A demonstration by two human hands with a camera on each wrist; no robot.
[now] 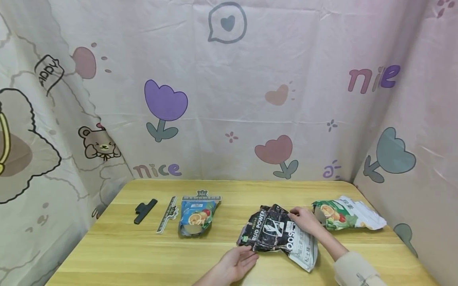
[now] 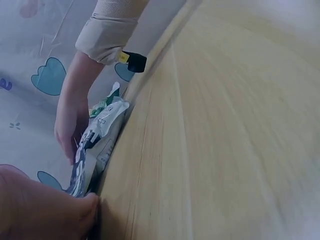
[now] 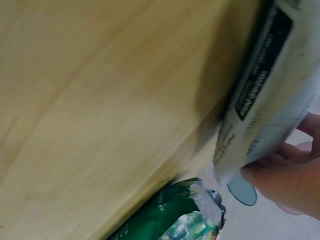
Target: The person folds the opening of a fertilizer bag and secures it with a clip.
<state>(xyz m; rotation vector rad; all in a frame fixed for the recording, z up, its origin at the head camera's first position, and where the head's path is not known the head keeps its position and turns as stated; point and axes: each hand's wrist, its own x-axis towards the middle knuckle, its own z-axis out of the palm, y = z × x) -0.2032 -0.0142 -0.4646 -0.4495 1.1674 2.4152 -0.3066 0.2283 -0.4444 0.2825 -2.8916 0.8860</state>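
Note:
A black and white plastic bag (image 1: 272, 230) printed "BUD POWER" lies crumpled on the table's right half. My right hand (image 1: 305, 221) pinches its upper right edge; the right wrist view shows the thumb and fingers (image 3: 287, 172) at the bag's rim. At the lower left edge of the bag, my left hand (image 1: 237, 263) lies with its palm partly turned up. Its thumb touches the bag while the other fingers are loosely extended. The left wrist view shows this hand (image 2: 42, 210) against the bag's near end; its fingertips are partly hidden there.
Behind my right forearm lies a green and white bag (image 1: 348, 214). To the left stands a blue bag (image 1: 196, 218) with a black and white ornate clip (image 1: 202, 197) across its top. A similar loose clip (image 1: 167, 214) and a black clip (image 1: 145, 210) lie beside it.

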